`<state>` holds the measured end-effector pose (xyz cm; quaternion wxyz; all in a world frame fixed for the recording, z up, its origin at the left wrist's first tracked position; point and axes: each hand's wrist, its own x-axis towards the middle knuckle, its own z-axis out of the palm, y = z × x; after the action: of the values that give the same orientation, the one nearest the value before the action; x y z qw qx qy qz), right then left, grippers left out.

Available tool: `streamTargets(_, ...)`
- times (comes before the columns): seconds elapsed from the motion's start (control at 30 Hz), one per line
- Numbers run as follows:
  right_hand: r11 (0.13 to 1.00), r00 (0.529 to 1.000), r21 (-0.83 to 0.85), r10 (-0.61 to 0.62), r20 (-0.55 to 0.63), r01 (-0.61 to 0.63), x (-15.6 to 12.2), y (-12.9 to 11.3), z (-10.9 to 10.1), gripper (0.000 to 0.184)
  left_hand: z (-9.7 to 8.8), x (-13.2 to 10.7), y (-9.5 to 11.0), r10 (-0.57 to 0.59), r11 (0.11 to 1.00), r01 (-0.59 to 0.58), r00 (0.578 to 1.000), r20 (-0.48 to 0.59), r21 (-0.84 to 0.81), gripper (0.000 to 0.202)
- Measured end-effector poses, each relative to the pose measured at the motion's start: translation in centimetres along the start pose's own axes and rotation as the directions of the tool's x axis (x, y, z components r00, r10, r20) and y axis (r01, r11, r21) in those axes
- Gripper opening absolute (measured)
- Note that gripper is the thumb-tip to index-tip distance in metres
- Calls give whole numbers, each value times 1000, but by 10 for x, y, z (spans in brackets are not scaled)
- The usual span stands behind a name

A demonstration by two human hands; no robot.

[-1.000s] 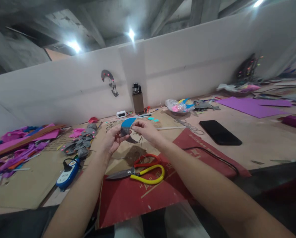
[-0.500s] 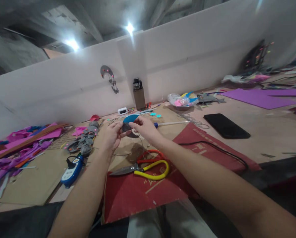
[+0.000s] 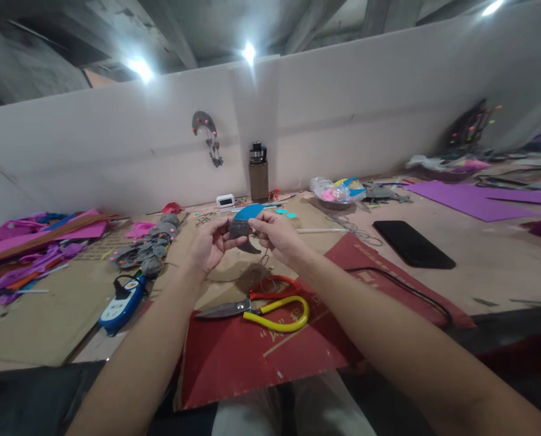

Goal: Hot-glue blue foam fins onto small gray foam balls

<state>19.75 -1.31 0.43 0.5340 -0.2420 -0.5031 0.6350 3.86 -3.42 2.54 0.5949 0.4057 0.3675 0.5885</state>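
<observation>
A crescent-shaped piece [image 3: 239, 228], bright blue at its upper part and dark grey lower down, is held up over the table. My left hand [image 3: 210, 244] is closed round its left side, thumb above and fingers below. At its right edge, my right hand [image 3: 278, 234] is pinched, and thin grey thread [image 3: 265, 261] hangs from beneath those fingers; the exact grip is partly hidden. Below both hands, scissors [image 3: 277, 312] with one red and one yellow handle lie on red cardboard [image 3: 234, 363].
At left are a blue-and-white power strip [image 3: 123, 306], grey decorated pieces [image 3: 150, 247] and coloured scraps [image 3: 39, 248]. A bottle [image 3: 258, 178] stands by the white partition, where a grey crescent ornament [image 3: 204, 124] hangs. A phone [image 3: 413, 243] and purple sheets [image 3: 474, 201] lie right.
The crescent piece has turned, so more of its grey face and lower tip shows. Both hands stay at it. The view has shifted slightly.
</observation>
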Motion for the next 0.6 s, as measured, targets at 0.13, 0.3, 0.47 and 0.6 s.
streamTargets(0.13,999,1000,37,10,20,-10,1,-1,-4,40,0,2,-2,-5,999,5,1000,-8,45,14)
streamTargets(0.3,993,998,111,37,47,-42,4,0,-9,47,-9,7,-7,153,966,-123,981,-123,225,14)
streamTargets(0.47,995,997,99,4,73,-11,4,0,-10,44,-11,3,-1,328,912,-279,936,-126,300,21)
streamTargets(0.6,998,998,-20,-59,-11,59,2,0,-8,39,-6,-2,3,315,903,-266,944,-99,338,26)
